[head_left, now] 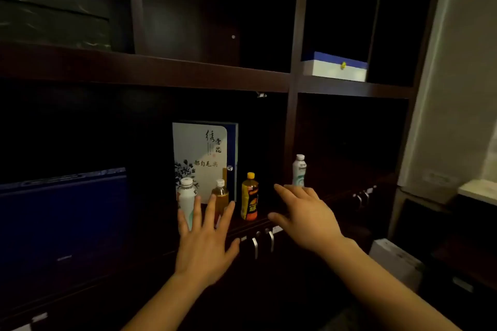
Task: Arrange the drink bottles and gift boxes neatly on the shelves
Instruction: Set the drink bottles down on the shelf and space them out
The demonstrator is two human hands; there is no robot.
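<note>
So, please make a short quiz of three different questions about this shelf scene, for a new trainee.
1. True or false: the left hand is gripping the white bottle.
2. How many bottles stand in the same compartment as the upright gift box? A) two B) three C) four
3. Fill in: the blue and white box lies flat on the ____ shelf, right compartment.

Key
1. False: both the left hand and the right hand are open and hold nothing.
2. B: the white bottle, the amber bottle and the yellow-capped bottle. The other white bottle stands in the right compartment.
3. upper
</note>
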